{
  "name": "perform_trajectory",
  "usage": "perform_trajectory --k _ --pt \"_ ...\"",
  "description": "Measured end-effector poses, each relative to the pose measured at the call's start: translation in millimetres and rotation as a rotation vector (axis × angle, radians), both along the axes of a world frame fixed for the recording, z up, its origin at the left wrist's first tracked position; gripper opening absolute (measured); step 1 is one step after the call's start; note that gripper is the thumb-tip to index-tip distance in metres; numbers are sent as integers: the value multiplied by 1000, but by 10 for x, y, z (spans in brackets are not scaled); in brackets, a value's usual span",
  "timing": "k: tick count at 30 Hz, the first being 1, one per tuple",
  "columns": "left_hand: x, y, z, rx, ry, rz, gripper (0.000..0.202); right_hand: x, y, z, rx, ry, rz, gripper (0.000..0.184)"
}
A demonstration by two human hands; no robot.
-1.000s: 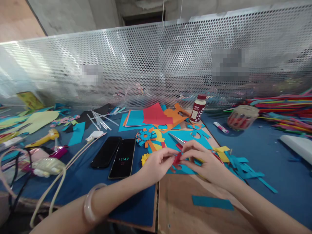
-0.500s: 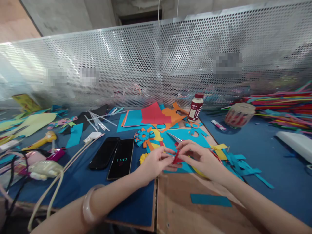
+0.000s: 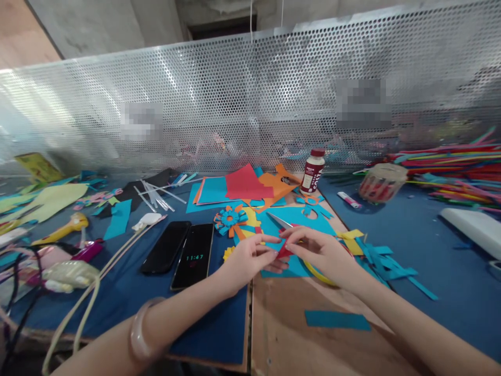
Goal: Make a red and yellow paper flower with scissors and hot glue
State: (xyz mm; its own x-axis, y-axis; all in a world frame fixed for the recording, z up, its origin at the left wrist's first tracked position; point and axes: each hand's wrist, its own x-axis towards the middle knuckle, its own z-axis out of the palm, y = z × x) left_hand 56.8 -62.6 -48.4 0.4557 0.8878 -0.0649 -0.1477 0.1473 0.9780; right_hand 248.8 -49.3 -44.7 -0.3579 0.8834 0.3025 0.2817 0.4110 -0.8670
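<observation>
A small folded piece of red paper (image 3: 284,251) sits between my two hands over the blue sheets. My left hand (image 3: 250,259) pinches its lower left side between thumb and fingers. With thumb and forefinger, my right hand (image 3: 321,249) grips its upper right edge. Under and behind the right hand lie scissors (image 3: 278,220), blades pointing away to the left and a yellow handle showing below the palm. Blue paper (image 3: 309,222) spreads beneath both hands. A blue and orange paper flower (image 3: 230,221) rests just left of them.
Two phones (image 3: 192,256) lie left of my left forearm, beside a pale cable (image 3: 113,261). A labelled bottle (image 3: 312,172) stands behind the papers. Blue paper strips (image 3: 387,261) are heaped at right, and a teal strip (image 3: 337,320) lies in front. A perforated metal screen (image 3: 219,99) closes the back.
My right fingers have shifted slightly on the red paper, which now lies at a lower tilt. More of the yellow scissor handle shows. The whole view has moved a little.
</observation>
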Motion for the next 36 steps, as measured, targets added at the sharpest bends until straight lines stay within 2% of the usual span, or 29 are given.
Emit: perform_trajectory --k 6,15,24,30,36 --pt "-15 17 -26 57 73 58 36 -9 5 -21 -50 17 13 16" --pt "-23 33 -91 35 77 60 29 -43 2 -50 -53 -6 0 17" --pt "-6 55 -112 33 99 49 30 -129 -52 -94 -74 85 -84 15" --pt "-11 56 -95 58 156 46 33 -144 -99 -75 -98 126 -88 13" --pt "-19 48 -100 71 133 66 30 -178 -80 -124 -115 233 -95 15"
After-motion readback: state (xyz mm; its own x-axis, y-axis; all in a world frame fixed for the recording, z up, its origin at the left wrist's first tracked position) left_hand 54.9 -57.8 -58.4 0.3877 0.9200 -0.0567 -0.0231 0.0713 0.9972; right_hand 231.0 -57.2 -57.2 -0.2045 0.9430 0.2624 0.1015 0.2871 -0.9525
